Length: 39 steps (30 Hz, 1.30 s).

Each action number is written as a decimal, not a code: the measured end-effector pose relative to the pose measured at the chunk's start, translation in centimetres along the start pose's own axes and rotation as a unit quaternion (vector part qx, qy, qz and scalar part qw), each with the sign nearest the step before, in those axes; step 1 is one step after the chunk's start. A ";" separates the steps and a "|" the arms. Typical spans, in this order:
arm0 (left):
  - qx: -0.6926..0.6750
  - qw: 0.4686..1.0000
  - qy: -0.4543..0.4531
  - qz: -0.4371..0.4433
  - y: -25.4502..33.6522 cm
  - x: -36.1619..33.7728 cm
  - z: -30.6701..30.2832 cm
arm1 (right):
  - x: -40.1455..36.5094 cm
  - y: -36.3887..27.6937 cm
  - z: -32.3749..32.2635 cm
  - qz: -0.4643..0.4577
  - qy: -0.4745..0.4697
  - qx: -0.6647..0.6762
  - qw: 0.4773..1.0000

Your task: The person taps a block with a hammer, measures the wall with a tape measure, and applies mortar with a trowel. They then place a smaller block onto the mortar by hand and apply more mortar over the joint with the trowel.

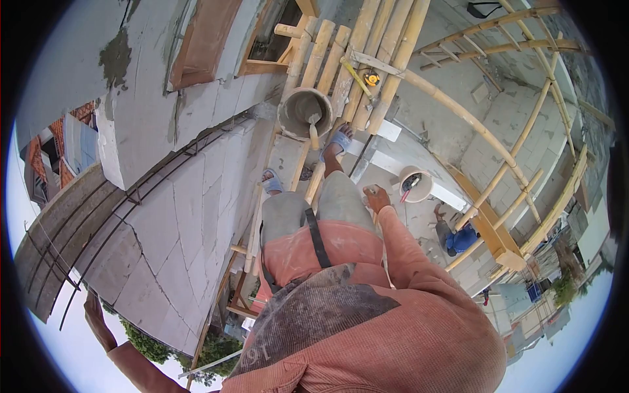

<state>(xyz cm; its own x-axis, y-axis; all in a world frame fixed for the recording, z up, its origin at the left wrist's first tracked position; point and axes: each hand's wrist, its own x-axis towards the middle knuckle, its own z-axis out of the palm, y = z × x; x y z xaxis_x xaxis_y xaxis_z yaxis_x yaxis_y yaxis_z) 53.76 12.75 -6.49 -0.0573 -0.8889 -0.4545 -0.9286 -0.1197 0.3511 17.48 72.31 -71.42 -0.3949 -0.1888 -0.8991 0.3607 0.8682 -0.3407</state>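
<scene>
My left hand [95, 316] is raised at the far lower left, by the end of the block wall [167, 242] and the bent steel bars [68, 278]. Its fingers are too small and partly hidden to tell their state. Beside my right thigh is my right hand [377, 198], its fingers curled and the palm turned out of sight. Whatever it may hold is hidden. A small pale bucket [424, 190] with a red-handled tool appears just past it. By my feet a larger bucket [286, 121] holds grey mortar and a trowel [314, 136].
I stand on bamboo poles [337, 72] high above the ground. A yellow tape measure [372, 79] and a yellow-handled hammer [357, 80] lie on them. Bamboo scaffolding [481, 131] curves along the right. Far below is another person in blue [462, 240]. A window frame [252, 65] is ahead.
</scene>
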 end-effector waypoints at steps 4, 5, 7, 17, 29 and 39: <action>-0.021 0.999 -0.002 0.044 -1.2 0.4 -0.4 | -0.1 0.7 -1.3 -0.068 0.016 -0.060 0.996; -0.036 0.998 -0.007 0.048 -2.2 1.0 -0.7 | 0.0 0.9 -2.0 -0.046 0.023 -0.025 0.998; -0.053 0.996 0.008 0.071 -1.6 0.0 0.9 | -1.8 -3.5 -4.4 0.038 -0.027 0.088 0.995; 0.067 0.981 0.167 0.074 1.0 -2.1 5.4 | 3.7 -6.1 -11.0 0.038 -0.075 0.109 0.991; 0.137 0.955 0.239 0.107 -0.9 -2.0 6.7 | 3.3 -13.3 -11.9 -0.024 -0.046 0.056 0.997; 0.269 0.879 0.305 0.250 -4.1 -1.6 7.5 | 3.4 -12.3 -10.3 -0.301 -0.058 -0.195 0.932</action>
<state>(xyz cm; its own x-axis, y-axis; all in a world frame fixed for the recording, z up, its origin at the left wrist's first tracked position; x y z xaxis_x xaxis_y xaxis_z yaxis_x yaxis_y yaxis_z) 54.95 17.98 -13.31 -0.4520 -0.8624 0.2279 -0.8919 0.4329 -0.1307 2.97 65.72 -67.50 -0.3237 -0.7241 -0.6090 -0.2396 0.6854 -0.6876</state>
